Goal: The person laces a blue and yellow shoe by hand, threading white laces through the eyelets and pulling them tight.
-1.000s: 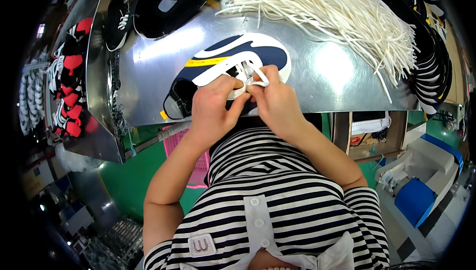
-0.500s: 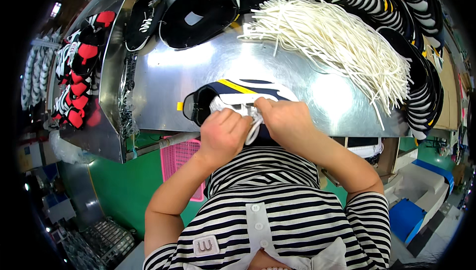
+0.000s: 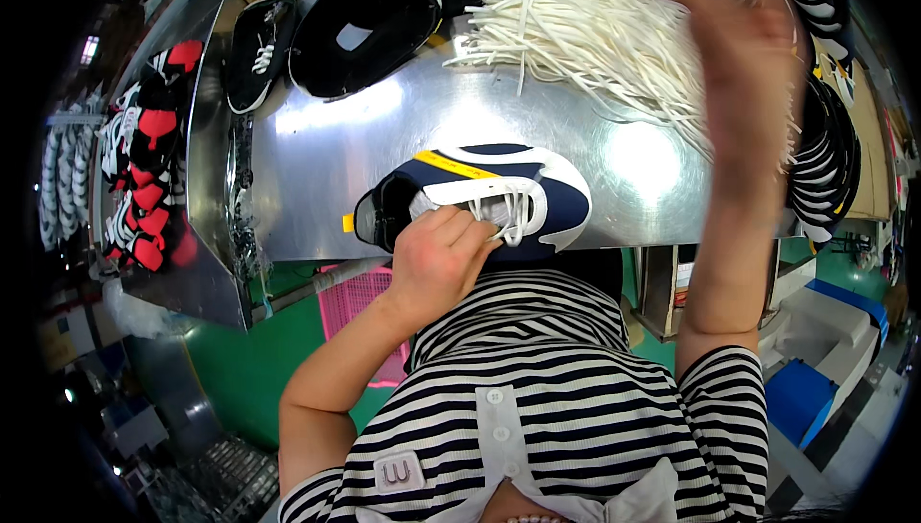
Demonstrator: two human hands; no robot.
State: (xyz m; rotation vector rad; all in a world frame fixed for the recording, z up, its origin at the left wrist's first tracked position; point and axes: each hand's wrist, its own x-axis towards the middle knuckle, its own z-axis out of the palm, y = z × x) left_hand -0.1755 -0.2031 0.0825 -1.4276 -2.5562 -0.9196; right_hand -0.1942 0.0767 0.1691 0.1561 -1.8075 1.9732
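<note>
"Shoe [image 3: 499, 182] in our head view: where do we see it?"

"It lies on the shiny desk [image 3: 317, 178], just past our left hand [image 3: 441, 254] and touching it. It is long from side to side, with its toe to the right and its yellow heel tab to the left."

"How are our hands?"

"Our left hand has its fingers curled in, with almost no gap, and has hold of the shoe by the near edge of the lace gap. White laces [image 3: 518, 211] cross by its fingertips; we can't tell if it pinches one. Our right hand [image 3: 739, 5] is all blurry, up by the right end of the big lace pile [image 3: 595, 38]. We can't tell how wide it is or if it has anything."

"Which hand is nearer the shoe?"

"Our left. From our right hand, the shoe is well apart, off to the left and closer to our tummy."
</note>
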